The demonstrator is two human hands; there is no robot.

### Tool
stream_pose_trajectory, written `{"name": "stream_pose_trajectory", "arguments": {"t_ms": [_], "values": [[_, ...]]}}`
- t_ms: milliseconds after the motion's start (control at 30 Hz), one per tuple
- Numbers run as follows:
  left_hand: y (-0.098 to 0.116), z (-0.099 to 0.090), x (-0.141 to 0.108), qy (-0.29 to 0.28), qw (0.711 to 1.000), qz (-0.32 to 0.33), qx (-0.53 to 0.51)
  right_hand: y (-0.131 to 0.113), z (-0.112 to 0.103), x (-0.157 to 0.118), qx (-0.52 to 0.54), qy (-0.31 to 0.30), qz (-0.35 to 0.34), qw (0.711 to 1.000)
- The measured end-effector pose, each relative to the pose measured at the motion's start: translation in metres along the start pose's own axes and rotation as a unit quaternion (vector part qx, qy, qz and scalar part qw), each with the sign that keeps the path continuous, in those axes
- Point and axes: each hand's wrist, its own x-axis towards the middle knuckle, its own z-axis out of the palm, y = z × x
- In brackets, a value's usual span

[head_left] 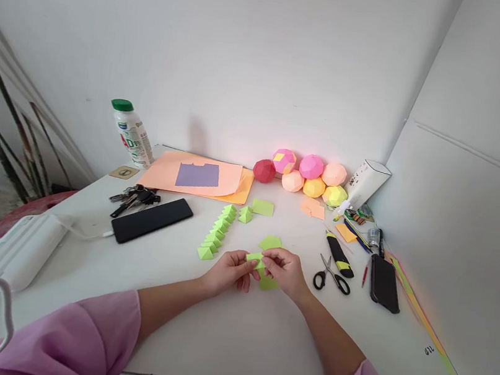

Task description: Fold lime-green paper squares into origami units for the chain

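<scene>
Between my two hands, a small folded green paper piece is pinched above the table. My left hand grips its left end with thumb and fingers. My right hand is closed on its right end. Behind and below my hands lie flat green paper pieces, partly covered by them. A slanting row of several folded green pyramids stands to the left, with a separate green pyramid beside its far end. One green rectangle lies flat farther back.
Scissors, a cutter and a phone lie to the right. Several paper balls rest by the wall. Orange sheets, keys, a black power bank and a bottle are on the left.
</scene>
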Motion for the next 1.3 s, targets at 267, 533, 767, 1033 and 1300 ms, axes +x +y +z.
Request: {"name": "stream_pose_trajectory", "arguments": {"t_ms": [267, 533, 767, 1033, 1300], "values": [[-0.003, -0.001, 0.001, 0.000, 1.000, 0.002, 0.002, -0.001, 0.001, 0.001, -0.001, 0.005, 0.009, 1.000], [0.002, 0.000, -0.001, 0.014, 1.000, 0.008, 0.015, 0.000, -0.003, 0.001, 0.041, -0.012, 0.032, 0.999], [-0.003, -0.002, 0.000, 0.023, 1.000, 0.017, -0.001, 0.001, -0.003, 0.002, 0.046, -0.057, 0.048, 0.996], [-0.003, 0.000, -0.001, 0.033, 0.999, 0.017, 0.014, 0.004, 0.004, -0.001, 0.031, -0.069, 0.061, 0.995], [-0.006, 0.003, -0.004, 0.030, 0.999, 0.031, 0.020, 0.011, 0.010, -0.002, 0.016, -0.057, 0.083, 0.995]]}}
